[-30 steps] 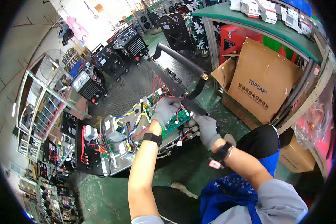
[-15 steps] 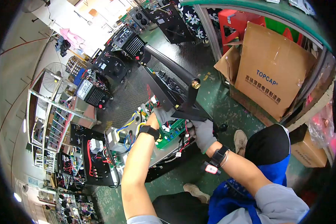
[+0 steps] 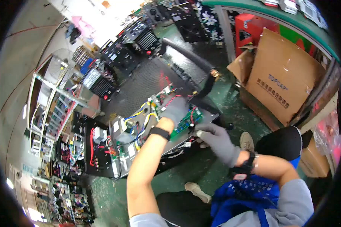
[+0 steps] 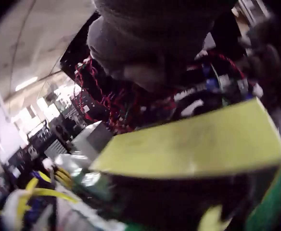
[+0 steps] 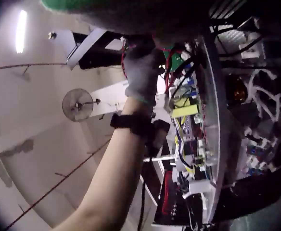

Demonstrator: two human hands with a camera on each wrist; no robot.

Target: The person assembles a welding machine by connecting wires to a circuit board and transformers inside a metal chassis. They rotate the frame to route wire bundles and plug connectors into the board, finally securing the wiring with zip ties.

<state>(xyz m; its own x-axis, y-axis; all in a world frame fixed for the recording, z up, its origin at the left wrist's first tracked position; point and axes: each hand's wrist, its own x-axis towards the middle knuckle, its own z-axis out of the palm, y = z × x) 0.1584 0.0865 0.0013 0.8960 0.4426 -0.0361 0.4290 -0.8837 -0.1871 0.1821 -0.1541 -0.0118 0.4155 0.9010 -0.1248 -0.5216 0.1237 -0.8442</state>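
Note:
My gloved left hand (image 3: 174, 109) reaches over the green circuit board (image 3: 183, 124) inside an uncovered machine chassis (image 3: 127, 166). Red wires (image 3: 174, 99) cross by its fingers, whose tips are hidden in the head view. In the left wrist view the grey glove (image 4: 150, 43) hangs above red wires and a yellow block (image 4: 198, 142). My gloved right hand (image 3: 219, 143) is at the near edge of the board, its fingers loosely bent and nothing visible between them. A white connector (image 3: 188, 144) and dark wires lie close to its fingertips.
A black bar handle (image 3: 189, 56) rises from the chassis's far end. To the right, a cardboard box (image 3: 284, 79) leans under a green-topped bench (image 3: 269, 15). Other black machines (image 3: 140, 36) stand behind on the floor, and racks (image 3: 51, 109) line the left.
My right hand has drawn back from the board's edge toward the lower right. The left hand stays over the board. The black panel with the handle tilted up, then leaned back away again.

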